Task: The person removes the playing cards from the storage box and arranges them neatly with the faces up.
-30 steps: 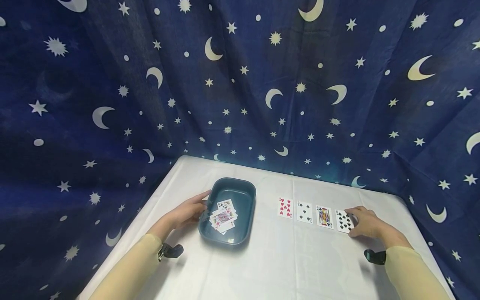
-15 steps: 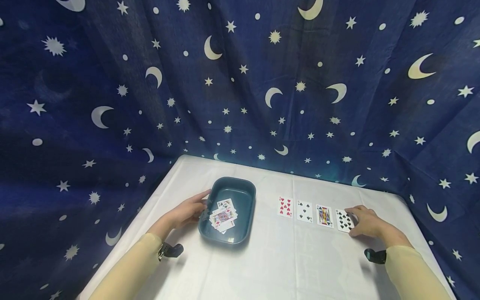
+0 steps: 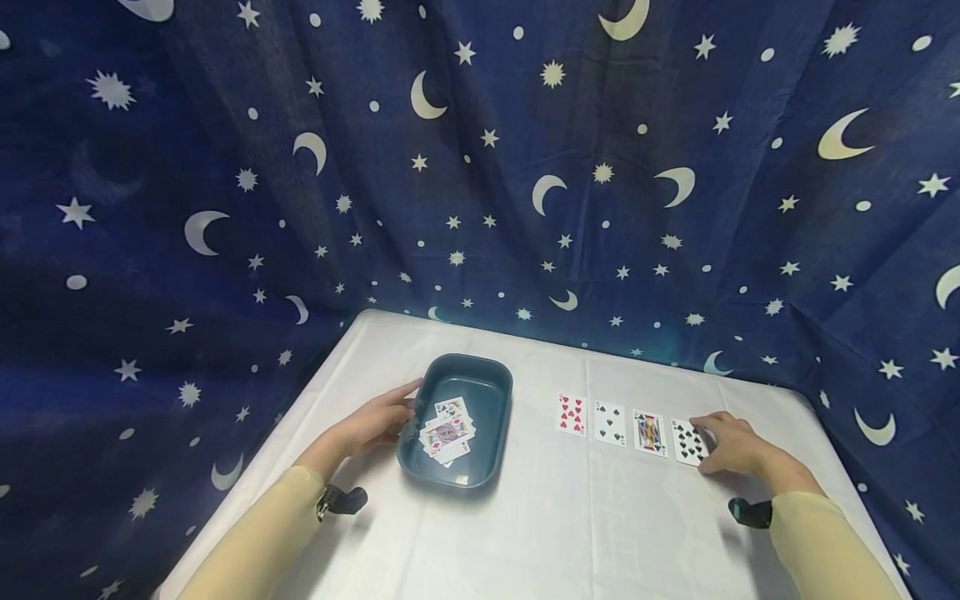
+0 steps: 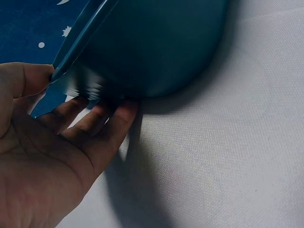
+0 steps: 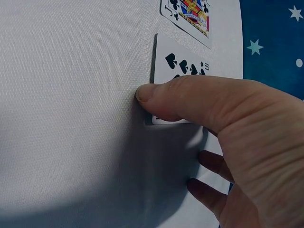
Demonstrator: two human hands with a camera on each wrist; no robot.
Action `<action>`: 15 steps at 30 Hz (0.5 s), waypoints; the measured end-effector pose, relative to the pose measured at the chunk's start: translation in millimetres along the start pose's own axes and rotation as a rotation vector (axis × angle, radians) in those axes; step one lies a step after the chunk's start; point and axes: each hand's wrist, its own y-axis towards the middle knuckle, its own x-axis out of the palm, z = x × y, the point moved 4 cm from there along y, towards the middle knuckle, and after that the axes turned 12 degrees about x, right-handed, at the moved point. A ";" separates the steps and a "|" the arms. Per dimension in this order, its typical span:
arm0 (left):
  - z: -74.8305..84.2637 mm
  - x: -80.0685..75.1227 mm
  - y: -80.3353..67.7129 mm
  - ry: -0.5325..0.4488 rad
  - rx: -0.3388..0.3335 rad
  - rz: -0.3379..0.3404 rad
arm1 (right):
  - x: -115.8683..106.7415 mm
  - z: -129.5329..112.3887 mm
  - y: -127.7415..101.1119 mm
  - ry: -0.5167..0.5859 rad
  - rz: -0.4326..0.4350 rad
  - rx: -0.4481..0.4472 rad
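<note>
At the left of the table in the head view, my left hand point(image 3: 372, 422) holds the side of a dark teal tray point(image 3: 497, 450). Its thumb lies at the rim and its fingers touch the outer wall point(image 4: 156, 61) in the left wrist view. Inside the tray is a loose pile of face-up playing cards point(image 3: 448, 432), a face card of diamonds on top. On the right, my right hand point(image 3: 733, 446) grips a ten of spades point(image 3: 687, 442) lying on the table. In the right wrist view the thumb crosses that card point(image 5: 164, 54); the far fingertips' contact is hidden.
Left of the ten, in a row, lie a jack of clubs point(image 3: 649, 434), a black five point(image 3: 610, 424) and a hearts card point(image 3: 572, 415), all face up. A white cloth point(image 3: 525, 550) covers the table. Behind hangs a dark blue curtain point(image 3: 495, 192) with moons and stars.
</note>
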 end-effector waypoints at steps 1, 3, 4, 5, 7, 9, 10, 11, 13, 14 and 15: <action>0.3 0.2 0.0 0.001 0.000 0.000 | 0.4 0.2 -0.2 0.003 -0.001 0.003; 0.8 0.2 -0.3 0.006 -0.001 0.002 | 0.4 0.1 -0.8 0.006 -0.002 0.008; 0.8 0.2 -0.2 0.008 -0.003 0.003 | 0.2 -0.1 -1.0 0.006 -0.004 0.008; 0.9 0.2 -0.3 0.010 -0.003 0.003 | -0.2 -0.4 -1.2 0.006 -0.005 0.010; 1.2 0.2 -0.3 0.016 -0.003 0.000 | -0.5 -1.0 -1.9 0.010 -0.009 0.017; 1.3 0.1 0.0 0.012 -0.002 -0.001 | -0.7 -1.4 -2.4 0.010 -0.011 0.019; 1.2 0.1 0.2 0.009 -0.001 -0.002 | -0.7 -1.5 -2.5 0.008 -0.010 0.019; 1.0 0.0 0.2 0.008 -0.001 -0.002 | -0.7 -1.6 -2.6 0.003 -0.005 0.015; 0.2 -0.3 0.6 0.003 0.000 -0.004 | -0.5 -1.7 -3.1 0.000 0.004 0.007; -0.3 -0.5 0.7 0.001 0.000 -0.005 | 0.1 -1.3 -2.9 0.000 0.009 0.004; -0.9 -0.7 0.8 0.002 0.000 -0.006 | 0.5 -1.0 -2.7 -0.001 0.011 0.001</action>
